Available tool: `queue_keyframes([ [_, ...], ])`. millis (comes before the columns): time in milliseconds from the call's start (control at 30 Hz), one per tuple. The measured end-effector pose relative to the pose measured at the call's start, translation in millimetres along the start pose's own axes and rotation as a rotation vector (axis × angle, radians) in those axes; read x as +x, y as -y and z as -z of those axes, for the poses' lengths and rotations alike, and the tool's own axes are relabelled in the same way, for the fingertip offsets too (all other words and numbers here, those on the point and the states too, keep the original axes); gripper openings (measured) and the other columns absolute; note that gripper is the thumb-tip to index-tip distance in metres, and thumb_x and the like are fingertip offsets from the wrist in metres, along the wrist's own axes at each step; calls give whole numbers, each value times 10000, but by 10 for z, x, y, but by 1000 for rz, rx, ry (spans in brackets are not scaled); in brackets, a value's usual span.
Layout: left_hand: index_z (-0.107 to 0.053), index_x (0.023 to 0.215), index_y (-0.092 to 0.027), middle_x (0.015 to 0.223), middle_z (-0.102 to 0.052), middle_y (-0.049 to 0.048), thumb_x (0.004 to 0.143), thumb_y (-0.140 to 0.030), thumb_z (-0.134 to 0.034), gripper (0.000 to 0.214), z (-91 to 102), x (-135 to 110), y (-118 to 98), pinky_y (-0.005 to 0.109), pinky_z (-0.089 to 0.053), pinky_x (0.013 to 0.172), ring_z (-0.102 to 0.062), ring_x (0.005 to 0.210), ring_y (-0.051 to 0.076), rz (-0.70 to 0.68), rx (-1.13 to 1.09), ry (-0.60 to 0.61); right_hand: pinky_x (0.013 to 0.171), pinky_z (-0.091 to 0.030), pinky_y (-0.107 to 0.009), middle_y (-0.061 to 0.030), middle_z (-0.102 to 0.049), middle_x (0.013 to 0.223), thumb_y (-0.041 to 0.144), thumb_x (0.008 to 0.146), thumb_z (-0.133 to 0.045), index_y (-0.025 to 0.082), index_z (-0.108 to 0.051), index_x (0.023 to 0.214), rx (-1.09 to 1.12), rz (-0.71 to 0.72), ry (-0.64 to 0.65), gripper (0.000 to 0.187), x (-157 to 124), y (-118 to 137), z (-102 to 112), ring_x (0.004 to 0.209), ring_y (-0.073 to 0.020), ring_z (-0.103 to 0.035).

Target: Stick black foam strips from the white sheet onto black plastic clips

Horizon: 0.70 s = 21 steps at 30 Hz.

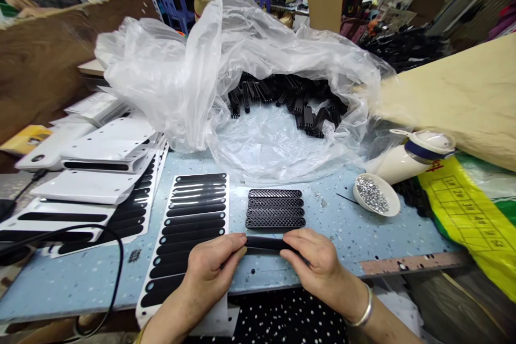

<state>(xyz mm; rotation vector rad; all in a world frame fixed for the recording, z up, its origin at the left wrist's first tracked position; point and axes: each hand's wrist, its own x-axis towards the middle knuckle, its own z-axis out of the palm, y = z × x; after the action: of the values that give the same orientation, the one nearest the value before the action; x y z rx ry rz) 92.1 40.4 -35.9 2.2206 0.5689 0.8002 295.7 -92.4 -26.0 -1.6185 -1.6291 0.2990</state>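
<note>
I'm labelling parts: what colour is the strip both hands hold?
Black; the strip shows best in head view.

On the table (326, 242) we have the row of four bars (275, 209). Left of that row we see the strip sheet (193, 215), and farther left the heap of sheets (100, 150). Behind the row lies the plastic bag (161, 80), with loose bars (308, 116) inside. Right of the row we find the bowl (393, 203) with small pieces (371, 194) in it, and farther right the printed sack (471, 220). Just before the row, a single piece (264, 243) spans between our left hand (212, 258) and right hand (314, 255).
</note>
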Motion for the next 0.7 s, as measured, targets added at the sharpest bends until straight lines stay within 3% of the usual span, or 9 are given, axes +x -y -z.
queue_keyframes([
  [167,-715,1042,-172,831,-788,29,840,-131,-642,219,-10,0,19,212,-612,631,-741,664,147,43,41,-35,712,-586,-389,-114,-718,900,104,888,-604,134,-709,1043,14,-4,-2,190,-12,-8,-5,805,-229,-673],
  [333,-746,978,-168,899,-792,55,863,-98,-605,195,-13,33,21,221,-618,770,-760,796,158,-82,21,-3,704,-588,-390,-122,-722,890,97,876,-623,118,-714,1045,38,-4,-20,193,-7,-14,-5,799,-234,-677],
  [700,-760,935,-152,882,-800,78,888,-145,-610,157,-18,26,61,211,-623,773,-773,773,164,-178,112,-54,690,-586,-346,-99,-739,886,138,859,-689,141,-750,1028,166,-95,-88,180,-68,-73,-53,777,-207,-679],
])
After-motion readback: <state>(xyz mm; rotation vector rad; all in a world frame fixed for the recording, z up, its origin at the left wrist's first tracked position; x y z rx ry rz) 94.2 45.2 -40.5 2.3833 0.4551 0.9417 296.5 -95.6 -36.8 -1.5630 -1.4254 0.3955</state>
